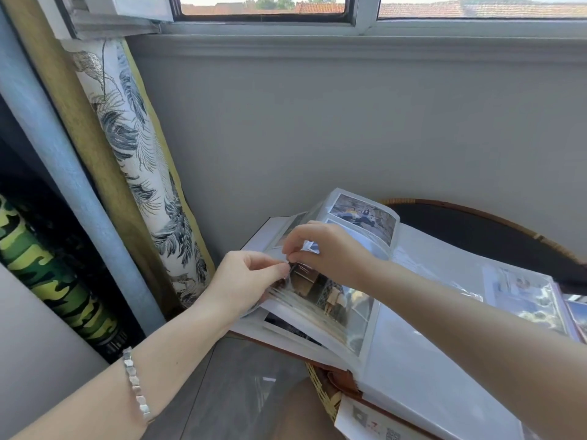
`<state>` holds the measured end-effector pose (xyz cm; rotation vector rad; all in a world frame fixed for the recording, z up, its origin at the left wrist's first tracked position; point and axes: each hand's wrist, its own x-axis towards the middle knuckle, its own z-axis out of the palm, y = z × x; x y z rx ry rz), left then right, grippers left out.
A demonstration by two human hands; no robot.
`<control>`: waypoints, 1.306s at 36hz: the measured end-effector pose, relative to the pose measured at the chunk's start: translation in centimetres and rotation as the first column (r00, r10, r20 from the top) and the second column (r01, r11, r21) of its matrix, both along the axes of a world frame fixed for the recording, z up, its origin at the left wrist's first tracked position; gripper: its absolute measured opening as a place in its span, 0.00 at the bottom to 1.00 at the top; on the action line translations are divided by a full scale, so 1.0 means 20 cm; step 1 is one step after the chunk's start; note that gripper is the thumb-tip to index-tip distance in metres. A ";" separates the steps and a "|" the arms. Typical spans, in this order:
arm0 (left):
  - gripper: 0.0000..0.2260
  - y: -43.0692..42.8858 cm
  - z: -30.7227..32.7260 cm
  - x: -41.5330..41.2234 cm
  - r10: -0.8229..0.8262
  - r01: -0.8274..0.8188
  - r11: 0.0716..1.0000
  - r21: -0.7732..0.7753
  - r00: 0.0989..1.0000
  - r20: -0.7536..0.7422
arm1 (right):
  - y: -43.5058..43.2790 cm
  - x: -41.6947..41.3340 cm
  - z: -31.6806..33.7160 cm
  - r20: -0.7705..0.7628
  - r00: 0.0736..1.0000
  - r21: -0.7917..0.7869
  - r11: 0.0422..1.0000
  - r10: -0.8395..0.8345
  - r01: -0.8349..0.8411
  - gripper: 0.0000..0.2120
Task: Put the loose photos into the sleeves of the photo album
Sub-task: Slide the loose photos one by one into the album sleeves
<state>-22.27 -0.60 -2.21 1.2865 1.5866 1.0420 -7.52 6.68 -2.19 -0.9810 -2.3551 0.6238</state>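
The photo album lies open on a round table with a wicker rim, its near corner hanging over the edge. On the left side the pages are fanned in a loose stack. The top page's clear sleeve holds a street photo, glossy under the plastic, showing a figure by a building. Behind it another page stands curled upward, and its top pocket carries a group photo. The right-hand page lies flat and mostly white, with two filled pockets out at its far edge.

Both hands meet at the upper left corner of the clear sleeve. The left hand comes in from below, wrist resting against the fanned page edges, thumb and forefinger pinched tight on the plastic's corner. The right hand reaches across from the right, its forearm over the flat page, knuckles arched, and its thumb and forefinger pinch the same corner, fingertips almost touching the left's. A scrap of white shows under its curled fingers; I cannot tell what it is.

A silver bracelet circles the left wrist. A printed card pokes out beneath the album's near corner. A leaf-patterned curtain hangs to the left below the window.
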 end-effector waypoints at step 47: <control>0.04 -0.05 -0.04 -0.03 0.054 0.013 0.989 0.148 0.898 -0.437 | 0.04 0.01 -0.06 0.223 0.958 0.201 0.953 0.180 -0.226 0.05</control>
